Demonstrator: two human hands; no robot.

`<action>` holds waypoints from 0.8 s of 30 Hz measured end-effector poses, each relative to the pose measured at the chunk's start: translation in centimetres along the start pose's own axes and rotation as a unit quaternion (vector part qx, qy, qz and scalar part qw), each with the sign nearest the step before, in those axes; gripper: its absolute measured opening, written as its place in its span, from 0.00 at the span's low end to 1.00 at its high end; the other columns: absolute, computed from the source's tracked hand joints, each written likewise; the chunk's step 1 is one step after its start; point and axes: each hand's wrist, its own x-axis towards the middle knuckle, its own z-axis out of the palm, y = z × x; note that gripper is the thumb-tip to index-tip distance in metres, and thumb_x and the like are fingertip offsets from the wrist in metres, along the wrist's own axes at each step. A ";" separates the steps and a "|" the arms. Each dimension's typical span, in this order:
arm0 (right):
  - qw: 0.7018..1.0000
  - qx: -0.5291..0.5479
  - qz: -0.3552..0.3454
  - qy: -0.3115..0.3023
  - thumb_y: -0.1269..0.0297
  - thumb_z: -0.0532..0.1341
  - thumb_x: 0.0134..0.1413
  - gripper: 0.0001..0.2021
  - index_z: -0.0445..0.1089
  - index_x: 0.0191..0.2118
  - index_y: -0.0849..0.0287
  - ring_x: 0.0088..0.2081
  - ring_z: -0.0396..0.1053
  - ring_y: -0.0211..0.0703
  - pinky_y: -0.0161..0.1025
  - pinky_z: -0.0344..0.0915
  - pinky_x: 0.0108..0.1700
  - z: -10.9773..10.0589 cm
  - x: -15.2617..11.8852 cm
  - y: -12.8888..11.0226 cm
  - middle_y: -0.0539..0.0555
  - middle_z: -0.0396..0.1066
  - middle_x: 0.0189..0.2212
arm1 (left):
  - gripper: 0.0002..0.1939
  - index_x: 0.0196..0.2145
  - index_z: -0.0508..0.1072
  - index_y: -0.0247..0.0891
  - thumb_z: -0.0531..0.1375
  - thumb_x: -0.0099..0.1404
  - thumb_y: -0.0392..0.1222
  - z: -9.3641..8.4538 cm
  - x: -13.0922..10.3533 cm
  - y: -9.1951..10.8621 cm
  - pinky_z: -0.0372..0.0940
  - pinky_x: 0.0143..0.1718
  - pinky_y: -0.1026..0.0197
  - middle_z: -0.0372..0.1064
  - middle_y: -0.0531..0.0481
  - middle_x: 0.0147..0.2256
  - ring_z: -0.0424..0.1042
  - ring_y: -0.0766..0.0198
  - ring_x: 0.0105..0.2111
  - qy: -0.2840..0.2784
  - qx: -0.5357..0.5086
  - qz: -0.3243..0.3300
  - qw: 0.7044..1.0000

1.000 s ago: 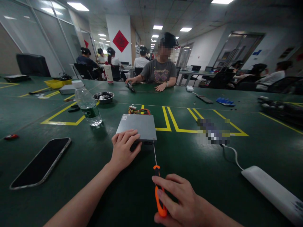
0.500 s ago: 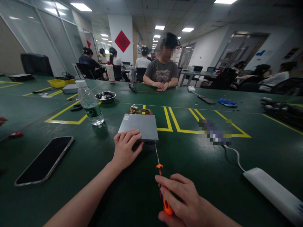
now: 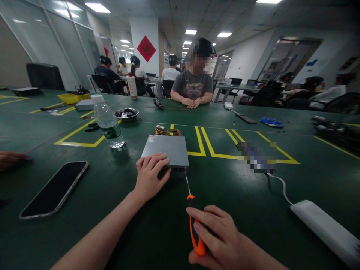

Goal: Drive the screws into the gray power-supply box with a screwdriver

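Note:
A grey metal computer power supply (image 3: 165,147) lies flat on the green table, its bundle of coloured wires (image 3: 168,131) at the far side. My left hand (image 3: 152,172) grips its near left corner, fingers over the top and thumb against the front face. In my right hand (image 3: 216,236) is a screwdriver (image 3: 197,236) with an orange and black handle, held between thumb and fingertips. Its thin shaft points away from me, and the tip meets the near right corner of the power supply. Whether the tip sits in a screw is too small to tell.
Left of my arm lies a phone (image 3: 56,191); beyond it stand a water bottle (image 3: 108,125) and a metal bowl (image 3: 126,114) of small parts. Another person's hand (image 3: 12,160) rests at the left edge. A white power strip (image 3: 323,228) lies right. A person (image 3: 192,84) sits opposite.
The screwdriver handle has turned about its axis in my right hand's fingers. Another person's hand has come further in from the left, over where a red object lay. My left hand stays put.

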 end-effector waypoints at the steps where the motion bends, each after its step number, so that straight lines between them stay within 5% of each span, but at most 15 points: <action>1: 1.000 0.004 0.007 0.007 0.56 0.52 0.62 0.16 0.61 0.43 0.68 0.39 0.72 0.44 0.41 0.67 0.39 0.1 -0.1 0.0 0.67 0.72 0.40 | 0.11 0.42 0.67 0.45 0.57 0.60 0.42 0.0 0.0 0.0 0.50 0.46 0.50 0.70 0.50 0.46 0.66 0.56 0.48 0.001 0.000 0.001 1.000; 10: 0.998 0.023 0.024 -0.059 0.57 0.48 0.63 0.16 0.63 0.48 0.62 0.40 0.72 0.47 0.43 0.69 0.39 0.4 0.3 -0.4 0.66 0.70 0.42 | 0.11 0.42 0.67 0.45 0.57 0.60 0.41 -0.1 0.0 0.0 0.51 0.46 0.50 0.69 0.50 0.46 0.65 0.56 0.48 -0.007 -0.003 -0.002 1.000; 17: 0.999 0.040 0.031 0.020 0.62 0.52 0.60 0.12 0.59 0.44 0.66 0.39 0.72 0.44 0.41 0.68 0.42 0.8 -0.5 -0.5 0.67 0.71 0.42 | 0.12 0.43 0.67 0.45 0.57 0.60 0.41 -0.1 0.0 0.0 0.51 0.46 0.50 0.69 0.49 0.47 0.65 0.56 0.49 -0.011 -0.004 -0.002 1.000; 24: 0.996 0.033 0.027 -0.073 0.59 0.46 0.64 0.17 0.61 0.49 0.64 0.42 0.71 0.48 0.43 0.69 0.38 0.3 0.1 -0.5 0.67 0.70 0.41 | 0.11 0.43 0.67 0.45 0.57 0.60 0.42 -0.1 0.1 0.0 0.51 0.46 0.50 0.69 0.50 0.47 0.65 0.56 0.49 -0.015 -0.004 -0.006 1.000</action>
